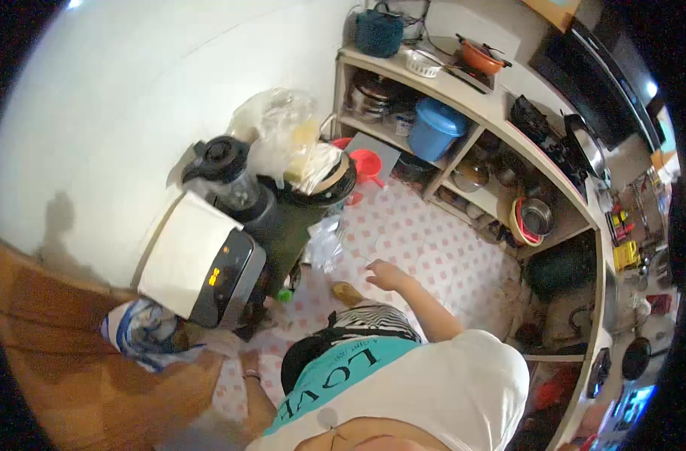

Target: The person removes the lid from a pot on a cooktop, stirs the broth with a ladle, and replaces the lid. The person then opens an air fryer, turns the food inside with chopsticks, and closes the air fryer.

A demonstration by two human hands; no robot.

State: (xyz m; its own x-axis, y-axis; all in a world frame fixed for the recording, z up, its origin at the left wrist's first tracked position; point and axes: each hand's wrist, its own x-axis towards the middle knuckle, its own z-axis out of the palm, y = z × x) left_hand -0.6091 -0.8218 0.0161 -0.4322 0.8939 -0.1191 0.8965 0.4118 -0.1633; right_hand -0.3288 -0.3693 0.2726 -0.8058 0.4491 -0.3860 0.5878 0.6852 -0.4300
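Observation:
My left hand (224, 343) is low on the left, smeared, beside a blue-and-white plastic bag (151, 334) with something brownish inside. Whether its fingers grip the bag is not clear. Just above it stands a dark-fronted appliance (234, 274) with a lit orange display and a pale cover or top. My right hand (388, 275) hangs in the air over the tiled floor, fingers loosely bent and apart, holding nothing.
A blender (234, 177) and hanging plastic bags (283, 128) stand along the wall. Low shelves (463, 105) hold a blue lidded bucket (437, 128) and pots. A red dipper (367, 164) sits near the floor. The wooden surface (72, 346) lies at left.

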